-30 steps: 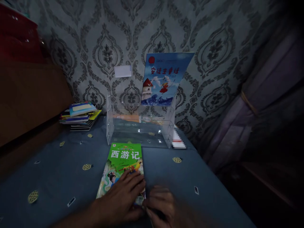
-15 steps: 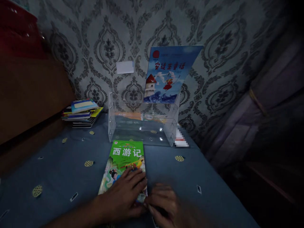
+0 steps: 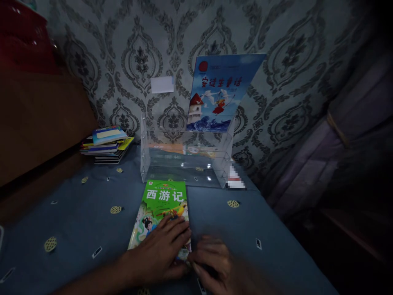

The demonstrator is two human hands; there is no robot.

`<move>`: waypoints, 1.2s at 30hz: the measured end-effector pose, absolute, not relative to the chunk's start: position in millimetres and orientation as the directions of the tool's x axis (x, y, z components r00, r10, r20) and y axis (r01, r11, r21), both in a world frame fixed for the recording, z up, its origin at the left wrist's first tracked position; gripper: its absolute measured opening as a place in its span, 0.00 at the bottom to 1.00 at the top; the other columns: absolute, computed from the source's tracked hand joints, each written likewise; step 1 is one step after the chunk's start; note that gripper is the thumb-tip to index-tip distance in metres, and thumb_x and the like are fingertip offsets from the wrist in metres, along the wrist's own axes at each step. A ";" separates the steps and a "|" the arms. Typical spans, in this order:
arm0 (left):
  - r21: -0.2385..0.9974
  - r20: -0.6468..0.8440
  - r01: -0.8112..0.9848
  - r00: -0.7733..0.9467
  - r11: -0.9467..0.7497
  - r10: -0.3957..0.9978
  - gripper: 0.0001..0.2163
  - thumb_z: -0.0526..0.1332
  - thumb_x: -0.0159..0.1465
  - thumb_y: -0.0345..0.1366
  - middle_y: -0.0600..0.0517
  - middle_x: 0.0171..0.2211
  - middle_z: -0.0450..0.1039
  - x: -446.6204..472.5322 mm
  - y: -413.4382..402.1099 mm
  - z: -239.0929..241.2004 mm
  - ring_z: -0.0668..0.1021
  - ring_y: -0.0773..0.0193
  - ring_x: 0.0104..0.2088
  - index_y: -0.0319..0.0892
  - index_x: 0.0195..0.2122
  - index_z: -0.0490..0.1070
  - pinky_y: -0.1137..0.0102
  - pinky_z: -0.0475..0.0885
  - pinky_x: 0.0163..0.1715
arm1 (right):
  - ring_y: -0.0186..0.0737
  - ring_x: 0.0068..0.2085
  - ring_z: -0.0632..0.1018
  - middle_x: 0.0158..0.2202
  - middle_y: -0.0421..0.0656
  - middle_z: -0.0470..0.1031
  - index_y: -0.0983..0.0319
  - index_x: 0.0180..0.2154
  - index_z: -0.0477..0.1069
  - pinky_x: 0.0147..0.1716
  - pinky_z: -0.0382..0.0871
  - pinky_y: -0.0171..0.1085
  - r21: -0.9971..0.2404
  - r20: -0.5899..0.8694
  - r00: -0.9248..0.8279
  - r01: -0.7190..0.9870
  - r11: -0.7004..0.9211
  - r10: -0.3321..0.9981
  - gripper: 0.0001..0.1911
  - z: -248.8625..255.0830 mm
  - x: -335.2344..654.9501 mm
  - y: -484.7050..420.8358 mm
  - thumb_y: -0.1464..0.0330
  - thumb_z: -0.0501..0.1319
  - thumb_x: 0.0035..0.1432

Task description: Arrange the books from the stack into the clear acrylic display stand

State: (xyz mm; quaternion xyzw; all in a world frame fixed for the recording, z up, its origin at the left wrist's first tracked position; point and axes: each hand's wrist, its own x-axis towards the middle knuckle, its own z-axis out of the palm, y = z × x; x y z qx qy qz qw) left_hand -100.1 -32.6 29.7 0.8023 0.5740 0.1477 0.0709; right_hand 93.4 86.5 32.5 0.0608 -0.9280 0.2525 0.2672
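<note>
A green picture book (image 3: 162, 205) lies flat on the blue patterned cloth (image 3: 76, 221) in front of me. My left hand (image 3: 161, 252) rests flat on the book's lower half, fingers stretched out. My right hand (image 3: 213, 262) sits just right of the book's lower right corner, fingers curled at its edge; it is dim and blurred, so what it pinches is unclear. Behind the book stands a clear acrylic rack (image 3: 184, 157), with a blue picture book (image 3: 221, 92) upright on its top tier.
A stack of books (image 3: 106, 145) lies at the back left by the patterned wall. A brown wooden panel (image 3: 37, 123) runs along the left. A white card (image 3: 161, 84) is stuck on the wall. A curtain (image 3: 337, 135) hangs at right.
The view has shifted slightly, with the rack and books sitting a little higher and to the right. Both hands stay at the green book's lower end.
</note>
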 end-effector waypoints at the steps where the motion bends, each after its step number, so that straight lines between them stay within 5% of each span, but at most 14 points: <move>1: 0.284 0.159 0.899 0.298 -0.332 0.941 0.30 0.61 0.69 0.49 0.42 0.68 0.61 -100.0 -32.5 29.9 0.61 0.51 0.70 0.40 0.67 0.59 0.49 0.53 0.70 | 0.38 0.30 0.76 0.25 0.43 0.75 0.62 0.36 0.73 0.35 0.69 0.36 -0.435 0.525 -0.851 -0.250 0.865 0.019 0.12 32.0 93.1 86.7 0.71 0.52 0.68; 13: 0.352 0.152 0.874 0.301 -0.336 0.942 0.30 0.61 0.68 0.51 0.41 0.67 0.63 -102.8 -31.8 41.3 0.62 0.51 0.69 0.42 0.67 0.60 0.51 0.52 0.70 | 0.37 0.29 0.76 0.25 0.43 0.76 0.62 0.36 0.74 0.34 0.68 0.36 -0.487 0.537 -0.841 -0.255 0.835 0.057 0.13 32.8 91.1 85.9 0.73 0.52 0.69; 19: 0.385 0.135 0.868 0.283 -0.313 0.950 0.27 0.58 0.70 0.51 0.41 0.66 0.64 -121.1 -21.3 48.5 0.65 0.53 0.67 0.41 0.66 0.62 0.56 0.58 0.68 | 0.35 0.26 0.75 0.23 0.41 0.74 0.62 0.30 0.72 0.29 0.68 0.34 -0.600 0.485 -0.829 -0.086 0.795 0.276 0.19 24.9 80.1 96.3 0.68 0.50 0.72; 22: 0.324 0.147 0.911 0.219 -0.256 0.965 0.26 0.57 0.72 0.47 0.42 0.67 0.63 -141.4 -7.6 43.0 0.64 0.53 0.68 0.42 0.67 0.60 0.52 0.56 0.68 | 0.40 0.35 0.79 0.32 0.45 0.79 0.62 0.38 0.76 0.37 0.73 0.38 -0.573 0.480 -0.810 0.001 0.819 0.337 0.14 18.4 56.7 118.0 0.68 0.52 0.70; 26: 0.266 0.200 0.952 0.100 -0.152 0.975 0.22 0.58 0.72 0.43 0.43 0.66 0.64 -166.3 11.8 34.8 0.65 0.54 0.68 0.43 0.65 0.62 0.50 0.56 0.68 | 0.53 0.55 0.76 0.52 0.55 0.77 0.65 0.50 0.75 0.55 0.71 0.55 -0.485 0.476 -0.789 0.133 0.864 0.389 0.16 3.6 15.2 154.9 0.67 0.57 0.64; 29: 0.277 0.236 0.958 0.012 -0.079 0.972 0.21 0.58 0.71 0.41 0.43 0.65 0.66 -174.8 19.2 30.0 0.66 0.54 0.67 0.42 0.64 0.64 0.49 0.56 0.68 | 0.55 0.61 0.73 0.61 0.59 0.71 0.68 0.56 0.71 0.60 0.67 0.57 -0.509 0.425 -0.763 0.244 0.826 0.487 0.23 -13.7 -3.2 174.9 0.63 0.55 0.65; 36: 0.315 0.328 0.949 -0.114 0.006 0.938 0.17 0.58 0.69 0.37 0.44 0.62 0.69 -181.7 14.3 23.2 0.69 0.54 0.63 0.42 0.59 0.68 0.50 0.58 0.67 | 0.55 0.67 0.67 0.67 0.57 0.64 0.65 0.63 0.66 0.63 0.64 0.58 -0.474 0.411 -0.779 0.260 0.841 0.473 0.29 -33.6 7.8 182.1 0.56 0.51 0.69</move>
